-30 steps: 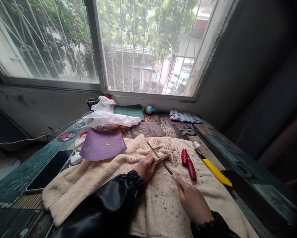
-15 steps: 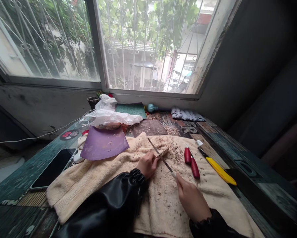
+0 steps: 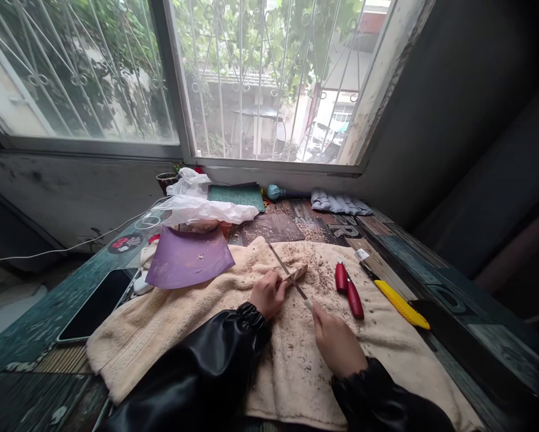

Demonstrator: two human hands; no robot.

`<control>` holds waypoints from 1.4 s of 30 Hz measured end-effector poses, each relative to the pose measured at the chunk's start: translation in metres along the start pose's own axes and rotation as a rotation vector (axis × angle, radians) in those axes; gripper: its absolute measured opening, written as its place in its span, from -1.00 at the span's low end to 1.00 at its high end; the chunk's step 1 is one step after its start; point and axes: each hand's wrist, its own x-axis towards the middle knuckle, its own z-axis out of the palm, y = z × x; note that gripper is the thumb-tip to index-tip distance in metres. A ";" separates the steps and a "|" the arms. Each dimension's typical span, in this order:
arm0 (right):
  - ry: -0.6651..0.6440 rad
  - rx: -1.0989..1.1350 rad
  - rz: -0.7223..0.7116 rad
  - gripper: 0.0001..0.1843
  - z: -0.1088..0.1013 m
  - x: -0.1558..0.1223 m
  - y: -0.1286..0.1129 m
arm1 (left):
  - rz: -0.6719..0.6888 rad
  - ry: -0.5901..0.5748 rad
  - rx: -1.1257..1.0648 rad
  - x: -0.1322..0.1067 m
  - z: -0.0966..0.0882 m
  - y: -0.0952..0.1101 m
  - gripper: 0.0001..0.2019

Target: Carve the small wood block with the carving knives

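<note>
My left hand (image 3: 267, 294) is closed around a small piece of wood (image 3: 298, 273), whose pale end sticks out to the right past my fingers. In my right hand (image 3: 339, 341) is the handle of a long thin file (image 3: 292, 277); its blade slants up and to the left across the wood, near my left fingertips. Both hands are over a beige towel (image 3: 292, 372) strewn with wood shavings. Two red-handled tools (image 3: 348, 289) lie on the towel to the right of the file. My fingers hide most of the wood.
Right of the towel lies a yellow-handled cutter (image 3: 402, 305). A purple sheet of sandpaper (image 3: 191, 258) and a phone (image 3: 98, 304) are on the left. Farther back are a white plastic bag (image 3: 206, 210), a green sheet (image 3: 237, 197) and a grey padded pouch (image 3: 340, 202), below a barred window.
My right hand has shifted left and slightly up, sliding the file along over the wood. My left hand stays nearly in place, still gripping the wood.
</note>
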 end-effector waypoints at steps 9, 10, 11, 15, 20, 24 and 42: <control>0.007 -0.019 0.043 -0.61 -0.001 0.004 -0.007 | 0.108 -0.068 -0.121 0.001 -0.001 0.000 -0.89; -0.003 -0.030 0.062 -0.62 -0.001 0.011 -0.012 | 0.100 -0.059 -0.112 0.001 -0.001 0.001 -0.88; -0.007 -0.034 0.069 -0.64 -0.002 0.016 -0.017 | 0.086 -0.046 -0.098 0.000 -0.001 0.001 -0.88; -0.005 0.003 0.049 -0.63 -0.001 0.009 -0.010 | 0.035 -0.009 -0.041 -0.001 0.001 0.001 -0.88; -0.020 0.096 0.052 -0.61 0.002 -0.017 0.011 | 0.058 -0.035 -0.064 -0.002 0.001 0.002 -0.90; -0.006 0.034 0.063 -0.62 -0.001 0.002 -0.003 | 0.082 -0.045 -0.091 -0.002 -0.001 0.003 -0.90; 0.028 0.032 -0.008 -0.63 0.010 0.010 -0.007 | -0.044 -0.018 -0.176 0.005 0.001 -0.007 -0.88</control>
